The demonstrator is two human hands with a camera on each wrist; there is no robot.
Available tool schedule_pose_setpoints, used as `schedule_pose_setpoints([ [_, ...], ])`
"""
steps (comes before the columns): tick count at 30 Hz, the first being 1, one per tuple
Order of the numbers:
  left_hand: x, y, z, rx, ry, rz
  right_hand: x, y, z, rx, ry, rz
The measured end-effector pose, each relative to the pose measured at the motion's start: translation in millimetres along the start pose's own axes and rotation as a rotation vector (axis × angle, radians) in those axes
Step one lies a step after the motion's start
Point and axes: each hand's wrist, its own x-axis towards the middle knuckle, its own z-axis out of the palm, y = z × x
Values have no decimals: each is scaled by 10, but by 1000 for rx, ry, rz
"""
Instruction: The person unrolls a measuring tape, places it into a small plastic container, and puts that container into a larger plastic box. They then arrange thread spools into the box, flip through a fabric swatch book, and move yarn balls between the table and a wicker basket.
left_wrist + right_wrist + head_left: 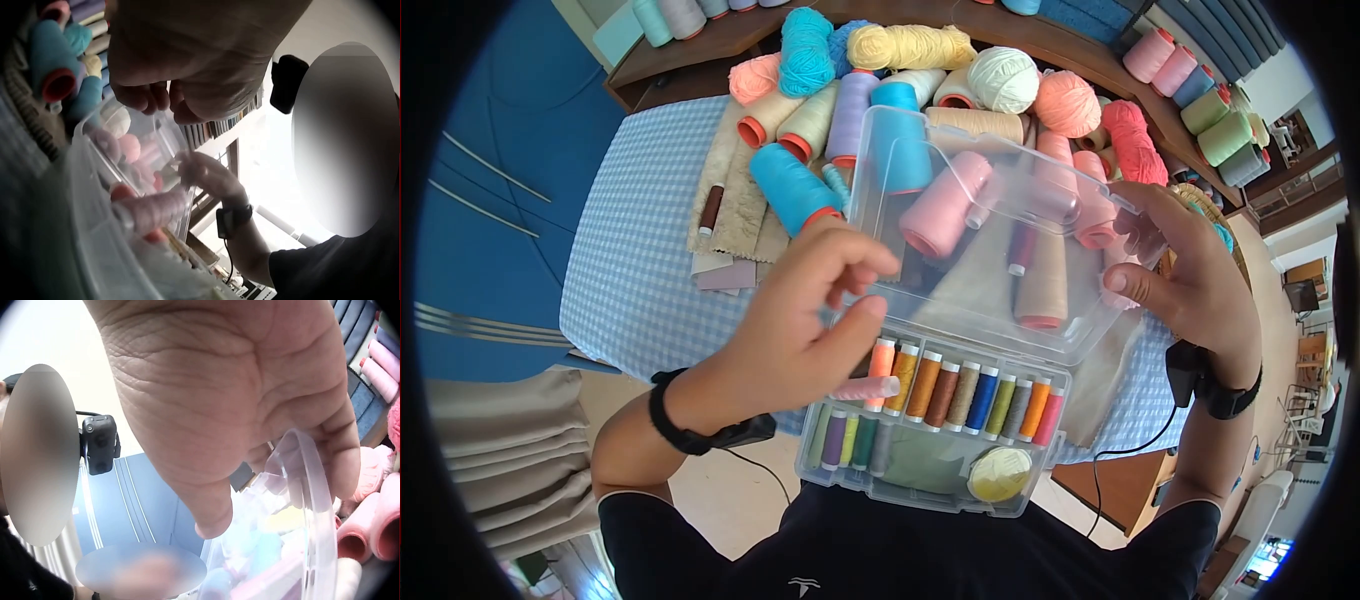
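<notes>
A clear plastic thread box (920,492) lies with its lid (960,335) raised. Small thread spools stand in two rows inside, and a flat yellow-and-white round thing (1000,473) sits in a front corner. One pale pink spool (865,388) lies crosswise over the left end of the upper row. My left hand (805,305) hovers over that end with fingers loosely bent, holding nothing; in the left wrist view the pink spool (153,211) is apart from it. My right hand (1190,265) grips the lid's right edge, which passes between thumb and fingers in the right wrist view.
Behind the lid are large thread cones, such as a blue one (790,188), and yarn balls such as a white one (1003,80). Fabric pieces (730,220) lie on the checked tablecloth (635,190). A wooden shelf (690,60) with more cones borders the back.
</notes>
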Motion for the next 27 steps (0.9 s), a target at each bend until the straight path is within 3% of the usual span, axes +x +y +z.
schedule_pose_setpoints([
  [2, -6, 140, -151, 1, 8, 32, -15, -13, 0, 2, -2, 5],
  [4, -68, 318, -236, 224, -250, 72, -10, 46, 8, -8, 1, -10],
  [6, -173, 357, -89, 215, -244, 21, 27, 70, 18, -14, -9, -41],
  [8, -265, 290, -35, 464, -412, 48, 51, 66, 34, -22, -13, -28],
  [13, -243, 210, -260, 553, -315, -62, 24, 32, 4, -8, -16, 1],
  [17, -187, -52, -772, 646, 162, -269, 0, -26, -16, 11, -18, 3],
  [18, -165, -163, -915, 653, 166, -267, -6, -27, -13, 13, -14, -4],
  [20, -143, -369, -1119, 673, 280, -474, -14, -28, -3, -15, 8, -20],
  [23, -130, -557, -1164, 739, 145, -475, -36, -30, 19, 11, 29, 0],
  [27, -107, -621, -1174, 622, 165, -536, -71, -92, -9, -13, 24, 14],
])
